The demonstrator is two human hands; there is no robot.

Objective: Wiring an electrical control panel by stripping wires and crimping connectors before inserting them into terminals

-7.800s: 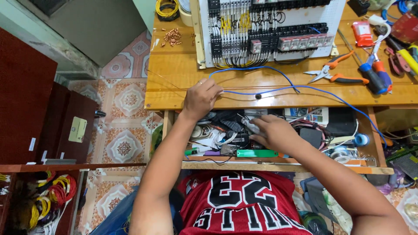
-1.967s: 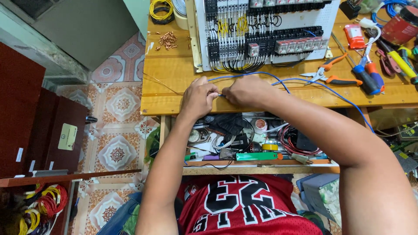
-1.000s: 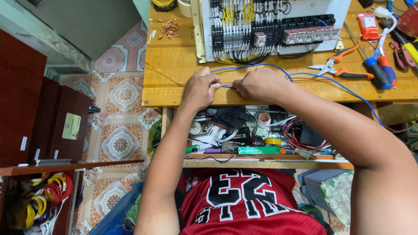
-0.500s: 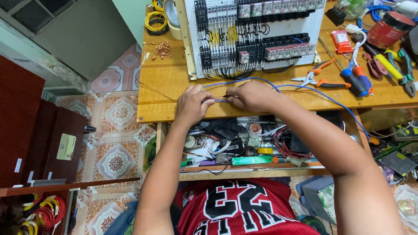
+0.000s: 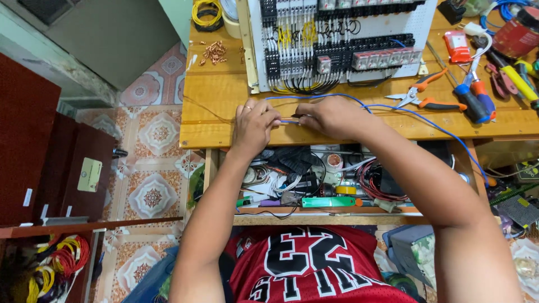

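Observation:
My left hand [image 5: 254, 124] and my right hand [image 5: 330, 115] meet over the front of a wooden workbench [image 5: 213, 106]. Both pinch the end of a thin blue wire [image 5: 426, 120], my left thumb and fingers closed on its tip and my right hand gripping it a little to the right, with something small and dark at its fingertips. The wire loops back toward a white electrical control panel [image 5: 337, 39] full of terminal blocks and relays, then trails off to the right edge of the bench.
Orange-handled pliers [image 5: 424, 98], screwdrivers [image 5: 477, 95], a red tool [image 5: 457, 46] and a tape roll [image 5: 230, 14] lie on the bench. Copper lugs [image 5: 213, 51] sit at the back left. An open drawer [image 5: 314, 179] below holds cables and parts. Wire coils [image 5: 56, 264] hang at lower left.
Both hands came up out of the drawer onto the bench top and closed together on the blue wire. Over the last second they stayed there, with only the camera shifting.

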